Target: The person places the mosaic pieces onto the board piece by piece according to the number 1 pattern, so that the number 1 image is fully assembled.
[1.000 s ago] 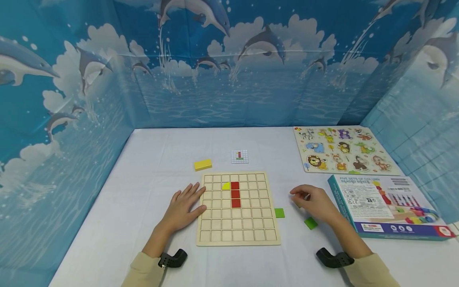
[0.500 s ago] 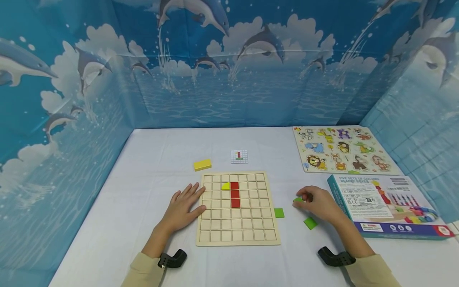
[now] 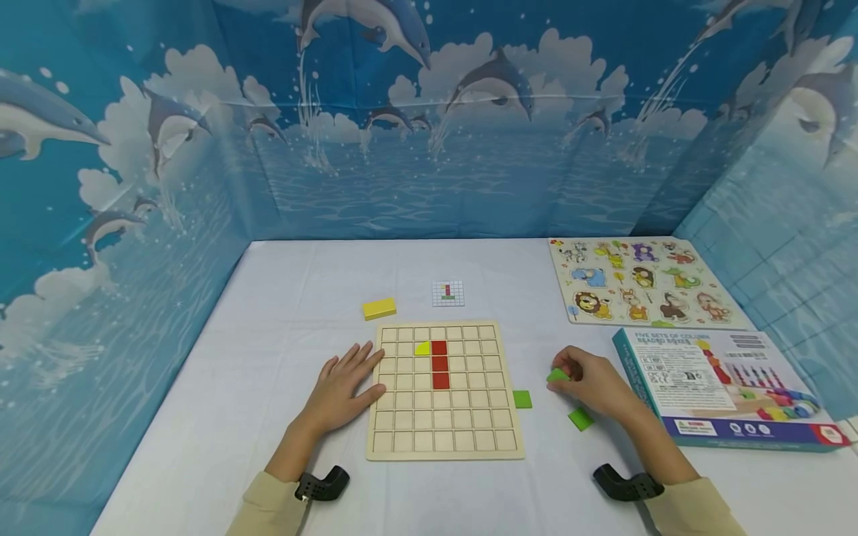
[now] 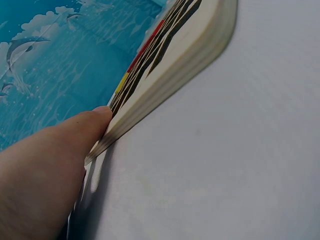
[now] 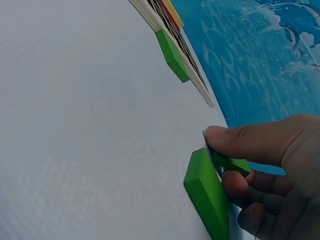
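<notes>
My left hand (image 3: 342, 388) lies flat with fingers spread, its thumb and fingertips on the left edge of the wooden grid board (image 3: 442, 439). On the board sit a column of red squares (image 3: 439, 364) and one yellow piece (image 3: 422, 348) beside its top. To the right of the board, my right hand (image 3: 593, 380) pinches a green tile (image 3: 557, 375) between thumb and fingers, close over the table. A second green tile (image 3: 581, 418) lies just below that hand, large in the right wrist view (image 5: 206, 192). Another green tile (image 3: 522, 399) rests against the board's right edge.
Behind the board are a yellow block (image 3: 379, 308) and a small pattern card (image 3: 447, 293). An animal puzzle board (image 3: 650, 283) lies at the back right, with a toy box (image 3: 731, 387) in front of it. A dolphin-print curtain (image 3: 429, 186) surrounds the table.
My right hand has shifted slightly right and taken a green tile, which now shows between its thumb and fingers. The left hand has stayed in place.
</notes>
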Demonstrator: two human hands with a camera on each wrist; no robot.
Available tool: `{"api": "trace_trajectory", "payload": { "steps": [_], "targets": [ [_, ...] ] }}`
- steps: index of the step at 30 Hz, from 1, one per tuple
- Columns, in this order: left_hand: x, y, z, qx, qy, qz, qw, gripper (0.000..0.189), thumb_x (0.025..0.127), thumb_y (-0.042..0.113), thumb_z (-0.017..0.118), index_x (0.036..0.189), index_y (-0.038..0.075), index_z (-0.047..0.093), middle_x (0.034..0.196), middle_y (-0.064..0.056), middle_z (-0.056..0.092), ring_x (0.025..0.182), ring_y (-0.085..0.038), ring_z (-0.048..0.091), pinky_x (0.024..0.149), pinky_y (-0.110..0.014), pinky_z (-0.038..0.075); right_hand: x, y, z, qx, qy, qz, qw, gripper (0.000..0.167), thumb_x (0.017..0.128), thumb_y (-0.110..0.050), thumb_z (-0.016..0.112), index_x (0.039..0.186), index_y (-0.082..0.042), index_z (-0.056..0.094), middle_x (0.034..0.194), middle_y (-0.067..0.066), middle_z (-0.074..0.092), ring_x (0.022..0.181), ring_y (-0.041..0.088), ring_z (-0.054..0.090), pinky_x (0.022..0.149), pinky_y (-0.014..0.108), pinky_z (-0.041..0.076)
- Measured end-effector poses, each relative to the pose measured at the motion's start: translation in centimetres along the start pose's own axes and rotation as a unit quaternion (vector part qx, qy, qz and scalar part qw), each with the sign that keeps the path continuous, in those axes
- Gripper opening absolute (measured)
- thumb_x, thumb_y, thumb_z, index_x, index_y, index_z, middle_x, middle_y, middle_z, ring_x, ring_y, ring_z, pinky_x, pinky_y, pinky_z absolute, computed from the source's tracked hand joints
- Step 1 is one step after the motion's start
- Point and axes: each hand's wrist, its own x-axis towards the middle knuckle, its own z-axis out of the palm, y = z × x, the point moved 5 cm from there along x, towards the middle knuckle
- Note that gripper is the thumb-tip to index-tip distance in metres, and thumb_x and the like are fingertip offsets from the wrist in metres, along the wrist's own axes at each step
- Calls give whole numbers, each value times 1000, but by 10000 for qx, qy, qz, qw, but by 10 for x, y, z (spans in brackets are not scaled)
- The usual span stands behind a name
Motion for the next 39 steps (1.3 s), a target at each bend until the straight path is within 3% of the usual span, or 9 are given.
{"api": "trace_trajectory", "payload": {
  "steps": [6,13,23,39],
  "targets": [
    [0,0,0,-8,-20,-13,10000,64,96,48,55,151,18,40,158,-6,29,146,-29,21,112,-58,13,0,-4,2,157,-57,-138,9998,18,86,-5,71,102,-5,63,85,1,58,75,18,51,63,26,45],
    [-1,-1,1,11,-16,-7,10000,65,96,49,55,151,18,40,158,-6,29,146,-28,20,112,-57,13,2,-7,3,571,-149,-149,9981,15,87,-1,65,102,-2,63,82,3,57,69,17,52,56,25,46],
    [0,-2,1,36,-72,-55,10000,65,96,49,54,152,19,39,158,-5,27,147,-27,19,113,-57,13,9,-19,10,974,-352,-242,9943,14,86,-2,64,101,-2,63,83,5,57,71,20,53,58,26,48],
    [0,-2,0,15,-65,-6,10000,65,96,49,54,151,19,39,158,-5,28,146,-27,20,112,-58,13,21,-45,22,1105,-600,-641,9900,15,85,2,63,99,-3,63,83,3,57,74,18,53,64,25,47]
  ]
}}
